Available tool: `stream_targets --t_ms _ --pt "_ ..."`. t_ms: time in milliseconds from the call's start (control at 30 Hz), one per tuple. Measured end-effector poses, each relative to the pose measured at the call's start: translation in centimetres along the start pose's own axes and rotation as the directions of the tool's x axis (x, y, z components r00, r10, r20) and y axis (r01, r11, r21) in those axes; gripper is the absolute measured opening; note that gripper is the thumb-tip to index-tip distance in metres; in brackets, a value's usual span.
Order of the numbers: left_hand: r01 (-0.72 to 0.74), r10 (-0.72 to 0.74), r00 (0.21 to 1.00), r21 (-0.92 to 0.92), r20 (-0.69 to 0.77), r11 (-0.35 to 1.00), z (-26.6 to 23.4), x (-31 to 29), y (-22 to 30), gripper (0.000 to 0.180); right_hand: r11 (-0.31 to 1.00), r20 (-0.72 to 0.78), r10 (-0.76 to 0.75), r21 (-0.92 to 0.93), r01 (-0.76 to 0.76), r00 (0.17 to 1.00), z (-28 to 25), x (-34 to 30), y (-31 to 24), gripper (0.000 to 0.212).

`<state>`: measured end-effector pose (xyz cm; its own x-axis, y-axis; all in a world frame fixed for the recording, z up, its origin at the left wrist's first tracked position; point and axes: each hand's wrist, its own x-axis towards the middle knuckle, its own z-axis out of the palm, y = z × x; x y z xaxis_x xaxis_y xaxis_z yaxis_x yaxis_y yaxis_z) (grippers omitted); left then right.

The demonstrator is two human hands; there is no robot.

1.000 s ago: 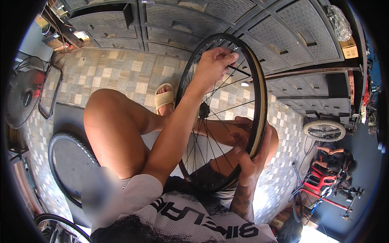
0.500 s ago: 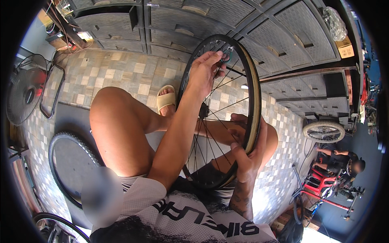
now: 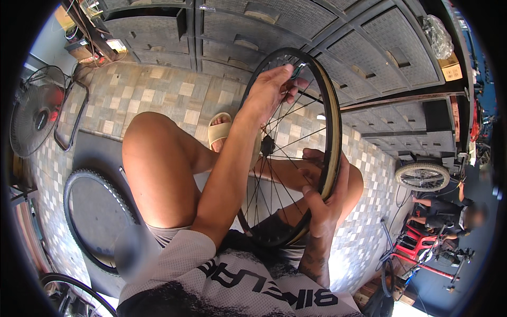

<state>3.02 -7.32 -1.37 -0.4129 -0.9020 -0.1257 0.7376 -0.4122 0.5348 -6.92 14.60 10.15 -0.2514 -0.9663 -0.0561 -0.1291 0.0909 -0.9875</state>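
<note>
A bicycle wheel (image 3: 332,105) without a tyre stands tilted between my knees, with a black rim, dark spokes and a tan strip around the outer rim channel. My left hand (image 3: 270,91) is at the far part of the rim, its fingers closed on a small teal spoke wrench (image 3: 298,71) near the spoke ends. The fingers partly cover the wrench. On the near right side, my right hand (image 3: 326,206) grips the rim, thumb on one face and fingers reaching through toward the spokes. The black hub (image 3: 268,145) sits below my left wrist.
Grey drawer cabinets (image 3: 237,31) stand close beyond the wheel. A loose tyre (image 3: 71,211) lies on a dark mat to the left, near a fan (image 3: 39,119). Another wheel (image 3: 422,176), a red chair (image 3: 416,244) and a person (image 3: 449,216) are at the right.
My left hand has turned slightly about the spoke wrench, which shows less now. My right hand keeps its grip on the rim. The person at the right has shifted and lifted an arm.
</note>
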Motion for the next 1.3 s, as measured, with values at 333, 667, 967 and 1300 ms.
stream_targets --t_ms 333,667,967,1300 --pt "-0.045 0.117 0.986 0.478 -0.122 0.877 1.2 1.4 -1.4 0.033 1.0 0.012 -0.016 0.021 0.016 1.0 -0.4 -0.1 0.1 0.087" --pt "-0.182 0.259 0.955 0.408 -0.142 0.895 1.4 0.8 -2.3 0.028 0.999 0.045 0.021 0.035 -0.023 0.999 -0.2 -0.4 -0.5 0.088" --pt "-0.2 0.205 0.965 0.045 -0.166 0.979 1.0 -0.7 -1.4 0.021 0.992 0.113 -0.013 0.129 -0.002 0.994 -0.2 -0.2 0.2 0.09" --pt "-0.105 0.124 0.963 0.093 -0.239 0.99 2.5 -0.5 -0.7 0.021 0.989 0.119 -0.029 0.148 0.011 0.993 -0.9 0.1 0.8 0.091"
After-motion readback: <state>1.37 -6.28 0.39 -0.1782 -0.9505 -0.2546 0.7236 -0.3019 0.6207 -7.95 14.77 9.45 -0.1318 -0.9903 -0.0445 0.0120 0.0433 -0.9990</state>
